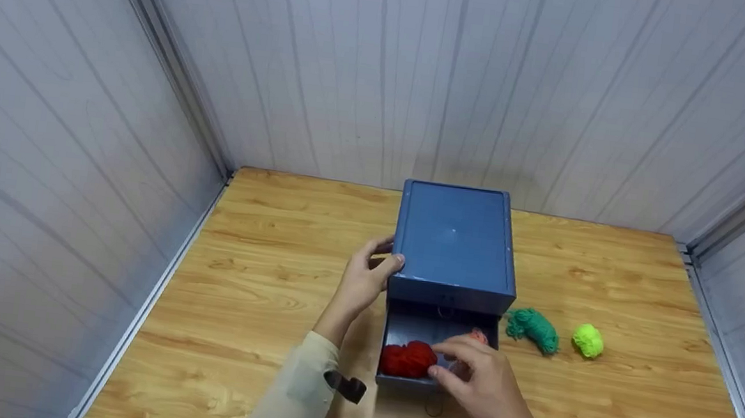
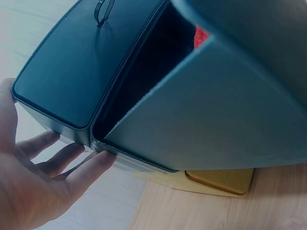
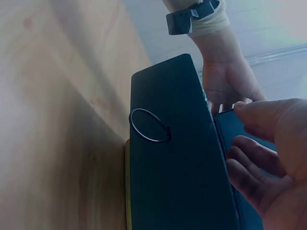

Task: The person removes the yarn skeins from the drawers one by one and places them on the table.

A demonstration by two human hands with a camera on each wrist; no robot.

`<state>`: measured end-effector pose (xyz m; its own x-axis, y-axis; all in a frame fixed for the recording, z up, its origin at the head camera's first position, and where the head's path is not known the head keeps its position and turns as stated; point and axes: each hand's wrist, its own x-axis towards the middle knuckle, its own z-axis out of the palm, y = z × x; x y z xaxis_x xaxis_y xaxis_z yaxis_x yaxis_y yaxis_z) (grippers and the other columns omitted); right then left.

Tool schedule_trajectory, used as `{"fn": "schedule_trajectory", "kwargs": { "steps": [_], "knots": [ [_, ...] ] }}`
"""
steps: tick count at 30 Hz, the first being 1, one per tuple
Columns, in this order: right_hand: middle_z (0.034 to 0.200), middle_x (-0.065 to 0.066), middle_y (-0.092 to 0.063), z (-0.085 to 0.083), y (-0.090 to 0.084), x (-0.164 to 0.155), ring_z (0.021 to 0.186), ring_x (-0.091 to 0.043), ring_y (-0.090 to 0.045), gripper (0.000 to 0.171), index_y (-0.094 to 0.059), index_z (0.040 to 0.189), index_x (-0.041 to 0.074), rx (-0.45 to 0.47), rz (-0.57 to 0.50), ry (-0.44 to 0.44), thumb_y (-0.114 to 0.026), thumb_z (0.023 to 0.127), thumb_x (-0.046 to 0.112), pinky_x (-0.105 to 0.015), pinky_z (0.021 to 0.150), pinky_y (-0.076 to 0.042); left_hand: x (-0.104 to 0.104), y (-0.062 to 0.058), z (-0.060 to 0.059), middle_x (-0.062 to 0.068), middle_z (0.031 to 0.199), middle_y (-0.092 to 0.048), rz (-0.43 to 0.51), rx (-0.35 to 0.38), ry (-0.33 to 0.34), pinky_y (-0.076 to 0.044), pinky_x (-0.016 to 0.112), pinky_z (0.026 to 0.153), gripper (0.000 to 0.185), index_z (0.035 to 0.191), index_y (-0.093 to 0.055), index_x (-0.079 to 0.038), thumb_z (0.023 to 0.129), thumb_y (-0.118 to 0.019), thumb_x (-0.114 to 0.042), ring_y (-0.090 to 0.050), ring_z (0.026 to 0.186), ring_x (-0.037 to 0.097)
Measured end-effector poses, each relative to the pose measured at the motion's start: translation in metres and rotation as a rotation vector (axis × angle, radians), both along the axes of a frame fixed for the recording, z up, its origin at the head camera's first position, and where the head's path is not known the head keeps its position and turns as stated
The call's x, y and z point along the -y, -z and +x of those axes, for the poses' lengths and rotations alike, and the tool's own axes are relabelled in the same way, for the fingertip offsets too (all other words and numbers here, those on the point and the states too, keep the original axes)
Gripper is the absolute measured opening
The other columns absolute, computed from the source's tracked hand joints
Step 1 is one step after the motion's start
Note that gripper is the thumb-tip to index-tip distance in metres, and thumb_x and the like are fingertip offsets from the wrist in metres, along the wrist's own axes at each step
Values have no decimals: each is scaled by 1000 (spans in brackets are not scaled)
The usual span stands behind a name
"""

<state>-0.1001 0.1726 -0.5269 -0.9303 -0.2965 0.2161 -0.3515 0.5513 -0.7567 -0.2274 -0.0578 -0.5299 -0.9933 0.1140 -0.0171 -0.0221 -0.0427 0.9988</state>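
A: Nearest us, the right hand [image 1: 482, 383] hovers over the pulled-out drawer [image 1: 430, 345], fingers loosely curled. Something pinkish peeks out past its fingertips, but I cannot tell whether the hand pinches it or only touches it.

B: And the red yarn ball [image 1: 407, 358]?

A: Already lying in the drawer's front left corner, just beside that hand. The ring pull [image 3: 149, 126] hangs free on the drawer front.

B: Left hand?

A: The left hand [image 1: 364, 278] is flat against the left side of the blue drawer box [image 1: 456, 243], fingers straight, bracing it rather than gripping.

B: What might go wrong?

A: I'd judge the drawer is out a long way; a downward press on its front could tip or slide the box if the bracing hand slackens. Loose strands could also snag in the gap.

B: Further out?

A: A dark green yarn bundle [image 1: 533, 328] and a lime yarn ball [image 1: 587, 340] sit on the wooden table [image 1: 268, 260], right of the box.
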Motion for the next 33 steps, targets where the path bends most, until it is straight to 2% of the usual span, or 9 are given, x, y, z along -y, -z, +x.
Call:
{"fn": "schedule_trajectory", "kwargs": {
  "steps": [5, 9, 11, 13, 17, 25, 33],
  "knots": [
    [106, 3, -75, -13, 7, 4, 84, -11, -67, 24, -79, 108, 13, -9, 45, -46, -84, 86, 17, -27, 69, -57, 0, 0, 0, 18, 140, -57, 6, 2, -2, -60, 40, 87, 54, 147, -54, -8, 97, -66, -23, -61, 121, 30],
    [108, 5, -75, -21, 11, 6, 95, -18, -71, 24, -80, 109, 14, 3, 101, -65, -84, 86, 20, -45, 87, -56, -1, 0, 0, 18, 140, -57, 9, 8, -2, -60, 41, 88, 54, 147, -53, -9, 97, -67, -23, -61, 122, 31],
    [109, 5, -75, -25, 12, 7, 101, -18, -71, 25, -80, 109, 15, 25, 132, -77, -85, 85, 22, -56, 95, -51, -1, 1, 1, 18, 140, -57, 6, 8, -1, -60, 41, 89, 54, 148, -53, -9, 97, -67, -23, -60, 123, 31],
    [110, 5, -74, -28, 12, 8, 104, -19, -70, 26, -79, 109, 16, 48, 162, -96, -85, 85, 23, -61, 99, -46, -1, 1, 1, 18, 140, -57, -1, 6, -2, -60, 41, 89, 54, 148, -53, -9, 97, -67, -23, -60, 123, 31],
    [111, 5, -73, -33, 14, 11, 105, -18, -68, 27, -79, 110, 18, 76, 208, -130, -85, 85, 25, -58, 98, -46, -1, 1, 0, 18, 140, -57, -2, 4, -6, -59, 42, 90, 54, 148, -53, -9, 97, -66, -23, -60, 124, 32],
    [108, 3, -74, -41, 21, 16, 102, -17, -69, 26, -79, 109, 16, 52, 266, -213, -85, 84, 22, -45, 93, -55, -1, 1, 0, 18, 140, -57, 8, 13, 0, -59, 41, 90, 54, 148, -53, -8, 97, -66, -23, -60, 122, 30],
    [111, -2, -72, -46, 21, 19, 104, -22, -67, 28, -77, 111, 14, 123, 274, -268, -85, 84, 19, -48, 94, -54, 0, 0, 1, 15, 140, -58, 4, 15, -3, -59, 41, 91, 54, 148, -53, -11, 97, -66, -25, -60, 123, 29]
  ]
}}
